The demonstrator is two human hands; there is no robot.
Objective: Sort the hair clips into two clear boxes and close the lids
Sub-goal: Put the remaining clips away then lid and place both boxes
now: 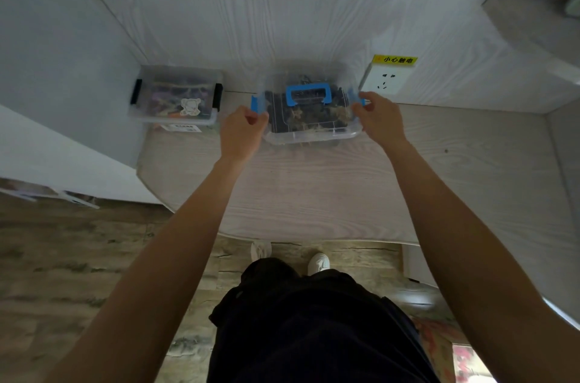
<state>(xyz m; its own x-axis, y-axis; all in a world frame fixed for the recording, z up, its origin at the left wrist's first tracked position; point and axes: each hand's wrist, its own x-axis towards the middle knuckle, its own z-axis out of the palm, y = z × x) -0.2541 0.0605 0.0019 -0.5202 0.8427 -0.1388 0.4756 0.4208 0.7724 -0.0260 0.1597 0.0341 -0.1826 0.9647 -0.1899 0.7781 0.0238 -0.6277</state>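
wall (pixel 282 6): pale woodgrain panels, matte, behind the table.
table (pixel 314 194): light woodgrain top, rounded front edge, cut corner at left.
blue-latch box (pixel 309 131): clear rectangular plastic, rounded corners, lid on; blue handle (pixel 309 94) flat on the lid; sits at the back middle of the table near the wall.
black-latch box (pixel 175 97): clear plastic, lid on, black side latches, white bear-shaped sticker on top; back left of the table, well apart from the blue-latch box.
left hand (pixel 241 131): fingers curled, clamped on the blue latch (pixel 258 106) at the box's left end.
right hand (pixel 379 120): fingers curled round the right-end latch, mostly hidden by the hand.
hair clips (pixel 309 116): dark tangled shapes with some tan bits, seen through the blue-latch lid; purple and mixed colours blurred inside the black-latch box.
wall socket (pixel 387 81): white square plate, yellow warning label above, just right of the blue-latch box.
paper label (pixel 180 127): small white card, flat in front of the black-latch box.
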